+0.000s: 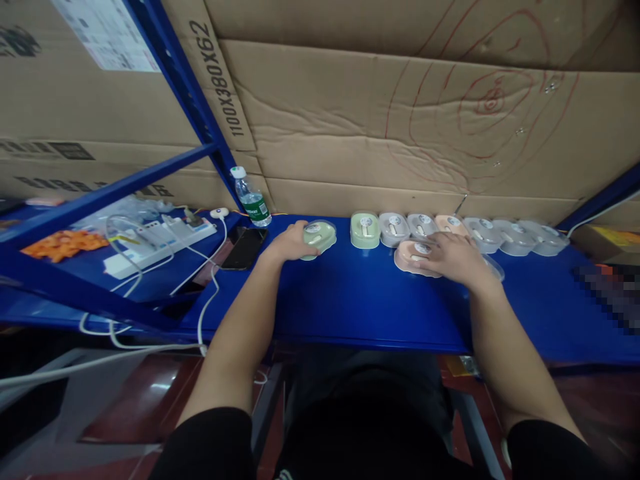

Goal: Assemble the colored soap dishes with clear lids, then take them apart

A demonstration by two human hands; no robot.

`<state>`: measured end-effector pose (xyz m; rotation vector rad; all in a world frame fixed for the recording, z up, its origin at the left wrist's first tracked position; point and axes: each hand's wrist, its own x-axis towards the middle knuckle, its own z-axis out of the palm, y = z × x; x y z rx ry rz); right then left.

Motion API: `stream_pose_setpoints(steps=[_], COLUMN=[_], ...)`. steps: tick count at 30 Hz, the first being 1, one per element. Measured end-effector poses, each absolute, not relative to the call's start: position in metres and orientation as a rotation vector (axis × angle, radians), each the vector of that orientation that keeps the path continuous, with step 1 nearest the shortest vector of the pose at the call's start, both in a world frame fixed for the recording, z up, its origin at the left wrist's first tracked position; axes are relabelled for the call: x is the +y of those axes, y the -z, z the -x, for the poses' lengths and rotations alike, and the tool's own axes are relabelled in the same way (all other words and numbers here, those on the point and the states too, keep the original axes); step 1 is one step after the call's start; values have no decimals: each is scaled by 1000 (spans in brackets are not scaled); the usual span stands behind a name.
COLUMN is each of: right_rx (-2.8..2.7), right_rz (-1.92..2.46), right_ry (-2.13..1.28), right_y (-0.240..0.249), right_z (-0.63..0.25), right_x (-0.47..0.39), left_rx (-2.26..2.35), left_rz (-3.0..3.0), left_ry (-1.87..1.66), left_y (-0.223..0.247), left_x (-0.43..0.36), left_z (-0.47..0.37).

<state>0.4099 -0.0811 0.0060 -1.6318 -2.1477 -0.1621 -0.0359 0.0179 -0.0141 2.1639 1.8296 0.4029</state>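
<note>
My left hand (291, 243) is closed on the left side of a green case (320, 238) on the blue table. With its fingers over a peach case (413, 256), my right hand (453, 259) grips it in front of a row of cases. That row holds a green case (365, 230) at its left end, a grey case (394, 229) beside it, another peach case (450, 225) and several more grey ones. A clear lid-like piece (494, 267) shows partly behind my right wrist.
A water bottle (253, 200) stands at the back left, near a dark phone (245, 249). Left of the blue post lie a white power strip (160, 247), cables and orange pieces (65, 245). Cardboard (340, 120) backs the blue table (370, 313).
</note>
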Motion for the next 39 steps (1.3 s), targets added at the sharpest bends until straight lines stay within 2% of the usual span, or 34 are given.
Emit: stream_pose_setpoints(steps=[5, 10, 16, 25, 34, 39], right_rx=[-2165, -2398, -2338, -2152, -2152, -2173], right_rz=[1193, 984, 1008, 1045, 1075, 972], right_ry=[-5, -100, 42, 237, 111, 222], right_y=[-12, 14, 39, 34, 31, 33], right_z=[-350, -299, -293, -280, -284, -285], right_x=[-96, -103, -89, -60, -63, -66], left_rx=[1648, 1361, 1070, 911, 949, 928], left_rz=[-2226, -2161, -1971, -1431, -1452, -1469], left_ry=[-474, -525, -553, -536, -599, -663], left_y=[7, 1, 1, 7, 12, 15], left_x=[12, 2, -8, -8, -4, -3], left_z=[31, 19, -5, -12, -10, -9])
